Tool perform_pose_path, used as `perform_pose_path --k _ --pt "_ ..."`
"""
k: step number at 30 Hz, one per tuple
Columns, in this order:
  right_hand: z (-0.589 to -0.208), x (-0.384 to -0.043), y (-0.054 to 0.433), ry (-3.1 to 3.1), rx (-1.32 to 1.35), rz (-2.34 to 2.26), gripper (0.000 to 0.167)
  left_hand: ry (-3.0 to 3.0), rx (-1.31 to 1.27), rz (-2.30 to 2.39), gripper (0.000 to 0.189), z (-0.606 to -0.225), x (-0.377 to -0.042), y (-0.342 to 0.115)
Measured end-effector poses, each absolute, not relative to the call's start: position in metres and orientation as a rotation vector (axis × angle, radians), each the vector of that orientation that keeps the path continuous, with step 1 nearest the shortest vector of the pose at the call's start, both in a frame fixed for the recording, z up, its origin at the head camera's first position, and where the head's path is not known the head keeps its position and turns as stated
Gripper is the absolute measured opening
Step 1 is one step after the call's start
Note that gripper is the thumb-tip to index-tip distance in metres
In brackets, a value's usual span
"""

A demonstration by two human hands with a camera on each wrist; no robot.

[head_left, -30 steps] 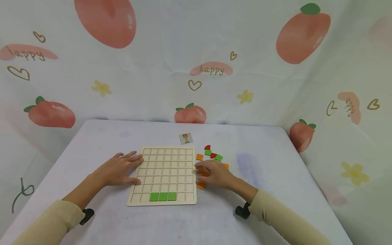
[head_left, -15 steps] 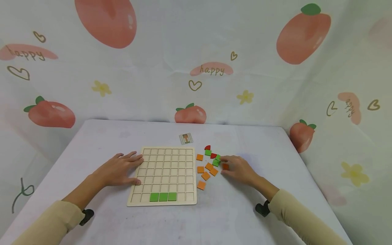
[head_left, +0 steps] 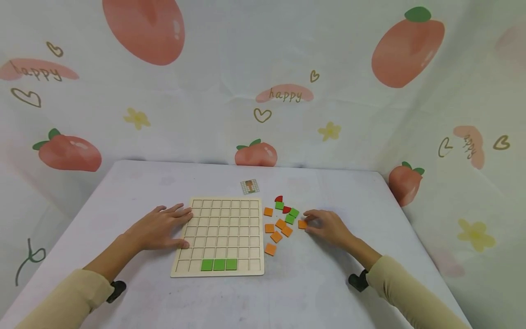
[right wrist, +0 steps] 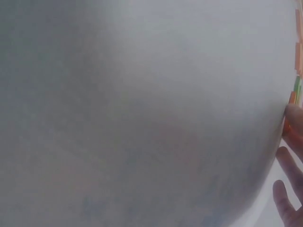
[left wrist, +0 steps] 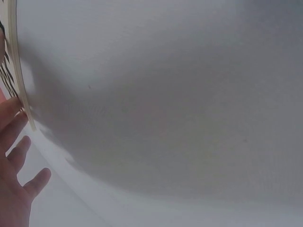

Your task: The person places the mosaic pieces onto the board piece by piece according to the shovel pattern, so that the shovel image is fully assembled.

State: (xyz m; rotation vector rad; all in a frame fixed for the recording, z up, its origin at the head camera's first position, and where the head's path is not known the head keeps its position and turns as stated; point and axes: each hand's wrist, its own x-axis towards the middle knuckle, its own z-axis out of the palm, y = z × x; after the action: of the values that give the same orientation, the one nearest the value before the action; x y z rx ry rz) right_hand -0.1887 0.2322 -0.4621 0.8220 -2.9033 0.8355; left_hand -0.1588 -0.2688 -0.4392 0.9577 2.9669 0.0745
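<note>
A pale wooden grid board (head_left: 218,228) lies on the table, with three green square tiles (head_left: 219,265) in its bottom row. My left hand (head_left: 158,226) rests on the board's left edge, fingers spread; the left wrist view shows fingertips (left wrist: 14,116) at the board's rim. To the right of the board, my right hand (head_left: 328,226) is beside an orange square tile (head_left: 302,224), its thumb and fingers apart and slightly bent. In the right wrist view, the fingers (right wrist: 294,118) are by an orange piece, but whether they touch it I cannot tell.
Between board and right hand are several loose orange tiles (head_left: 276,237), green tiles (head_left: 289,219) and red quarter-round pieces (head_left: 286,209). A small picture card (head_left: 249,186) lies behind the board. Printed cloth (head_left: 197,91) hangs behind the white table (head_left: 230,306).
My right hand has moved right, from over the loose tiles near the board to the outermost orange tile, uncovering the pieces beneath. The left hand and board stay put.
</note>
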Motion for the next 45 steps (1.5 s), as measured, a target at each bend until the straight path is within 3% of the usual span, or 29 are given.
perform_pose_path --k 16,45 --pt "-0.446 -0.198 0.217 -2.812 0.842 0.893 0.038 2.966 0.974 0.070 0.088 -0.438 -0.159 -0.269" --pt "-0.449 -0.177 0.089 -2.836 1.302 0.947 0.032 2.957 0.941 0.073 0.090 -0.435 -0.156 -0.266"
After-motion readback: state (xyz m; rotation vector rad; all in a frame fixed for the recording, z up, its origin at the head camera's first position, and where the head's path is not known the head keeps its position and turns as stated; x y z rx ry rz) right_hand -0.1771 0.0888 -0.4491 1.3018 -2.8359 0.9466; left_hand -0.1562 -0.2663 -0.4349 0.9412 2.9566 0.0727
